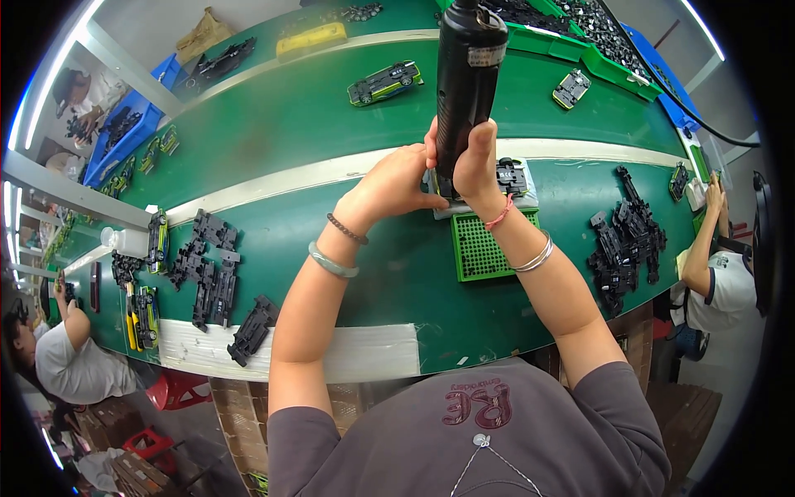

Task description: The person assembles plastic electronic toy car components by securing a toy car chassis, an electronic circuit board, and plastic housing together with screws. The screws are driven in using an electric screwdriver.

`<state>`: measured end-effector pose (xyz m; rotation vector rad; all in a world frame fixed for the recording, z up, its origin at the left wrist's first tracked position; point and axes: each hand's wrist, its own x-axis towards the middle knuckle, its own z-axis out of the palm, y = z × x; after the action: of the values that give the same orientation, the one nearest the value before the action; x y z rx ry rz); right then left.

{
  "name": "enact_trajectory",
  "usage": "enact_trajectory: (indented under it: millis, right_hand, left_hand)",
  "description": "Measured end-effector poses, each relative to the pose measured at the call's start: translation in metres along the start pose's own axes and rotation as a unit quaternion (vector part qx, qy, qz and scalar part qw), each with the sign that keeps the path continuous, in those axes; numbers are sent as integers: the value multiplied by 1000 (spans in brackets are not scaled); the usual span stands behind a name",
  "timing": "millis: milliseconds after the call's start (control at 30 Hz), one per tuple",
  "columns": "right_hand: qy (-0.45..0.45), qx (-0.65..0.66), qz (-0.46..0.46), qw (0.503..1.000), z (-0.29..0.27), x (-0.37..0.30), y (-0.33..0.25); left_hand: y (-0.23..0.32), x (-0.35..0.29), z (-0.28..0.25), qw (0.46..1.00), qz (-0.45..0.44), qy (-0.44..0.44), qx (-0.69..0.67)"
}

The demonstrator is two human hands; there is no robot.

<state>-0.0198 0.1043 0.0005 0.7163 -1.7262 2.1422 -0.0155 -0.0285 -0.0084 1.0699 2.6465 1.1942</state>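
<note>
My right hand [477, 170] is wrapped round a black electric screwdriver [468, 83], held upright with its lower end down at the work. Beside it my left hand [393, 184] is closed at the edge of a toy car, thumb below and fingers above; the screwdriver and my hands hide most of that car. Just right of my right hand shows a black car underside [511, 176], on a pale holder [527, 197]. Directly below the holder lies a green perforated tray [457, 248] with rows of small dark holes or parts.
Black chassis parts lie in piles at left [215, 286] and right [621, 240]. Toy cars [385, 84] rest on the green band beyond a white rail [331, 178]. Green bins [542, 41] of small parts stand at far right. Other people [720, 282] sit at both sides.
</note>
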Motion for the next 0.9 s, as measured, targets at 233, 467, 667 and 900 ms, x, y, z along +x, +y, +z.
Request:
enact_trajectory:
  millis: [233, 467, 667, 900]
  right_hand:
    - [1, 15, 26, 1000, 3, 8, 1]
    - [9, 14, 9, 1000, -1, 6, 1]
    - [61, 165, -14, 984, -26, 9, -48]
    - [146, 44, -19, 988, -131, -59, -83]
  left_hand:
    - [-3, 1, -5, 1000, 10, -3, -3]
    - [-3, 4, -1, 999, 26, 7, 18]
    - [5, 9, -8, 999, 22, 25, 22]
    - [7, -22, -119, 960, -53, 156, -227]
